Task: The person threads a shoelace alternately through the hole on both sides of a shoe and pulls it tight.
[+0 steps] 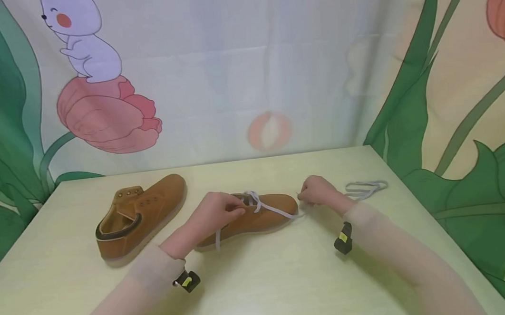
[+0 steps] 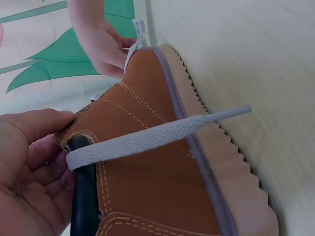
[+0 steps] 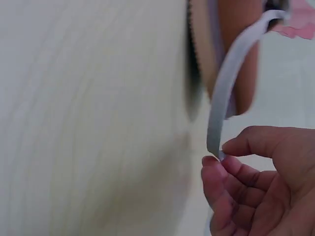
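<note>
the middle shoe (image 1: pixel 276 203) stands on the table (image 1: pixel 251 291), toe rightward. your left hand (image 1: pixel 214 211) pinches its opening's edge, seemingly to steady it; your right hand (image 1: pixel 317 190), well apart, pinches the pale lace (image 3: pixel 224 88) beyond the toe, seemingly to control that end.

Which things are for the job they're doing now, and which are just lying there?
In the job:
middle shoe, held by the left hand
its pale lace, pinched by the right hand

Just lying about:
other shoe, no lace showing
loose lace, maybe for later
</note>
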A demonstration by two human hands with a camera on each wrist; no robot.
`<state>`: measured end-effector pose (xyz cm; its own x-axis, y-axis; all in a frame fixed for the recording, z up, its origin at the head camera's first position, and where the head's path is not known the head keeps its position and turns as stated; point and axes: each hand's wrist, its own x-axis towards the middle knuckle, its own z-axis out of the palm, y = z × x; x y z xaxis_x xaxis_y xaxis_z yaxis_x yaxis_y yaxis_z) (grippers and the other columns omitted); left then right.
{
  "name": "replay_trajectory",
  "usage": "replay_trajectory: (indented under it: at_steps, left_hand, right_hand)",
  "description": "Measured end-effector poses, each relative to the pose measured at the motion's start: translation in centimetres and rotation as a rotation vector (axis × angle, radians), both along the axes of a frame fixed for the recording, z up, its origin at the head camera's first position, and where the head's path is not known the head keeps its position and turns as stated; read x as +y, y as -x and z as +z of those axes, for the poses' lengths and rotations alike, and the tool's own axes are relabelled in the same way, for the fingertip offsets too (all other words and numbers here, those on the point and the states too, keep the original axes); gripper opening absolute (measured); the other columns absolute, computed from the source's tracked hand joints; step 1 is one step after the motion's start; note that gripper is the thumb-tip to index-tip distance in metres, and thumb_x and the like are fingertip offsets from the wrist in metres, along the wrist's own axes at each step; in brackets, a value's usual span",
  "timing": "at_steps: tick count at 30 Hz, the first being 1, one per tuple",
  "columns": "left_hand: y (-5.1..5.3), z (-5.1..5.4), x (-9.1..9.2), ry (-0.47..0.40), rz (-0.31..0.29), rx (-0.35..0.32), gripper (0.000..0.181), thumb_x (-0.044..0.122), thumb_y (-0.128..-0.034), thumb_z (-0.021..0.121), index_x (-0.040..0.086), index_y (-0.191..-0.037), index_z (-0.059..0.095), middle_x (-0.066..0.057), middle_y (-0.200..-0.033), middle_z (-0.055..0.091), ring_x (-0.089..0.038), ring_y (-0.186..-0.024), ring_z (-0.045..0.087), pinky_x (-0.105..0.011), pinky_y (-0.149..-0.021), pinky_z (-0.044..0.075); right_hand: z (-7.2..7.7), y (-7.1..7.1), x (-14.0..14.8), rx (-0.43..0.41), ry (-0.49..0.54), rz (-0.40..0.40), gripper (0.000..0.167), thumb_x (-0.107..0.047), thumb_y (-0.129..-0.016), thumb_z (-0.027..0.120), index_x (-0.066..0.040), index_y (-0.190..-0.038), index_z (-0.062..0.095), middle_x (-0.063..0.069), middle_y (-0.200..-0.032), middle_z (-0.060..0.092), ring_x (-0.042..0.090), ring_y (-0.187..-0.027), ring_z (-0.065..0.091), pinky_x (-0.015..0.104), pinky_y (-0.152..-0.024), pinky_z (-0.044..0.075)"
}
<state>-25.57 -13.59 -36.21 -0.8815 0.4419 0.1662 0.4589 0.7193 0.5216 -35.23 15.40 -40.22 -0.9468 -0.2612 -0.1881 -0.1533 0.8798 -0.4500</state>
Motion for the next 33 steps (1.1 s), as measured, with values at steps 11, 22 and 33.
replay_trajectory:
  at_steps: [11,22,33]
  left_hand:
    - [-0.2,0.1,0.1,-0.009,0.031,-0.027,0.014,0.014,-0.0942,0.071,0.003,-0.098,0.080,-0.002,-0.073,0.070,-0.008,-0.062,0.046,-0.022,-0.058,0.038]
    - [-0.6,-0.5,0.5,-0.021,0.052,-0.001,0.012,0.013,-0.0928,0.073,0.004,-0.087,0.077,0.005,-0.062,0.052,-0.008,-0.060,0.041,-0.020,-0.056,0.033]
    - [-1.1,-0.5,0.1,-0.042,0.069,-0.008,0.011,0.011,-0.0930,0.071,0.003,-0.090,0.077,0.005,-0.061,0.049,-0.008,-0.058,0.040,-0.019,-0.054,0.031]
  right_hand:
    - [3.8,-4.3,0.2,-0.163,0.615,0.034,0.015,-0.013,-0.101,0.058,0.000,-0.109,0.060,0.017,-0.107,0.075,0.014,-0.077,0.063,0.023,-0.073,0.053]
    - [2.8,-7.9,-4.8,-0.102,0.597,0.183,0.021,-0.013,-0.099,0.066,0.005,-0.109,0.070,0.018,-0.098,0.077,0.009,-0.071,0.069,0.031,-0.075,0.063]
    - [1.8,-9.0,-8.2,0.053,0.476,0.147,0.012,-0.015,-0.096,0.070,-0.003,-0.094,0.072,0.011,-0.086,0.078,0.007,-0.057,0.062,0.022,-0.058,0.055]
